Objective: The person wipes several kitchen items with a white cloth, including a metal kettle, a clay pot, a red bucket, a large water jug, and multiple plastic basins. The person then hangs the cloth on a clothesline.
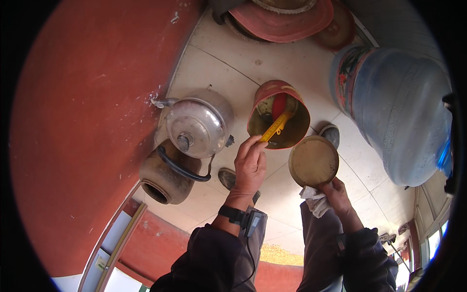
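My left hand (251,162) grips the near end of a yellow strip with ruler-like markings (273,128). Its far end reaches into a round red container (265,91), which stands uncovered on the floor. Inside, a red object (279,105) leans by the wall, and small dark items lie lower down, too shadowed to name. To the right of the container, my right hand (337,195) holds a round, dull brownish lid (313,161) by its near edge. A crumpled whitish cloth (316,201) is bunched under the same hand, against the lid's rim.
Left of the container stands a metal kettle (199,127) with a black handle, beside a brown clay jar (171,179). A large, clear blue water bottle (394,113) is at right. A red wall (91,127) borders the pale tiled floor (219,65); pink-rimmed vessels (288,25) stand beyond.
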The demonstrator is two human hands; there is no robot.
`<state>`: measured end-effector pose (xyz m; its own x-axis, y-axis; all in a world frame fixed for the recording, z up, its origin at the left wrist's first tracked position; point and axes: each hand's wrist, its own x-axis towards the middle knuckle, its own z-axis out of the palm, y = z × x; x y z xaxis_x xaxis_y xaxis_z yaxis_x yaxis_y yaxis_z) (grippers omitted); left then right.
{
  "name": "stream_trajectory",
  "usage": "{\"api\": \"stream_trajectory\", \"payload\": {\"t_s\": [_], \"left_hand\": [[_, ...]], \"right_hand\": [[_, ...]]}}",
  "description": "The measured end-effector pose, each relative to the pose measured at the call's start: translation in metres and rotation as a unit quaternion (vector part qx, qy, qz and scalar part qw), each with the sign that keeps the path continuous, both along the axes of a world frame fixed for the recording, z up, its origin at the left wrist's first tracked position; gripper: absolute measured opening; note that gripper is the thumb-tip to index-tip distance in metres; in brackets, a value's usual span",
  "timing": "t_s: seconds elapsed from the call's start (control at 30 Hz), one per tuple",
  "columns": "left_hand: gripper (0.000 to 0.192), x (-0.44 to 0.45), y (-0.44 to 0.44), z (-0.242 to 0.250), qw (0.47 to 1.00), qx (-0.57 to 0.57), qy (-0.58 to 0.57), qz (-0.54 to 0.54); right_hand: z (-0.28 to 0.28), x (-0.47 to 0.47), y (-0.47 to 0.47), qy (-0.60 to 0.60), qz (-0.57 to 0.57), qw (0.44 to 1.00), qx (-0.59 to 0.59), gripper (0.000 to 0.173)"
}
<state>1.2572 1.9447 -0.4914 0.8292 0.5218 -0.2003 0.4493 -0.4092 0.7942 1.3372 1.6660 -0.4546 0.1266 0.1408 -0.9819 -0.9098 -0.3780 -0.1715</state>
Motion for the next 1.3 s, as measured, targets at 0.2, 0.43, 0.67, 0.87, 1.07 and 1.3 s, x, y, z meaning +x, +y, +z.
{"api": "stream_trajectory", "payload": {"t_s": [0.2, 0.43, 0.67, 0.87, 1.07, 1.3], "left_hand": [[0.026, 0.008, -0.013, -0.001, 0.992, 0.019, 0.048, -0.112], [0.040, -0.001, -0.009, 0.003, 0.995, 0.058, 0.072, -0.034], [0.059, 0.004, -0.011, -0.003, 0.989, -0.008, 0.051, 0.137], [0.057, -0.014, -0.046, 0.043, 0.997, -0.077, 0.018, 0.018], [0.053, -0.016, -0.101, 0.087, 0.924, -0.370, 0.057, 0.073], [0.021, -0.026, -0.110, 0.068, 0.909, -0.371, 0.134, 0.137]], "right_hand": [[0.019, -0.001, -0.009, -0.014, -0.007, 1.000, -0.009, 0.030], [0.041, 0.004, -0.020, -0.032, -0.020, 0.999, 0.013, 0.029], [0.050, 0.008, -0.011, -0.075, -0.017, 0.996, 0.038, 0.028], [0.064, 0.014, 0.022, -0.191, 0.192, 0.962, 0.032, 0.032], [0.066, 0.005, 0.055, -0.358, 0.541, 0.761, 0.021, 0.038], [0.042, -0.012, 0.059, -0.347, 0.588, 0.725, 0.091, 0.038]]}}
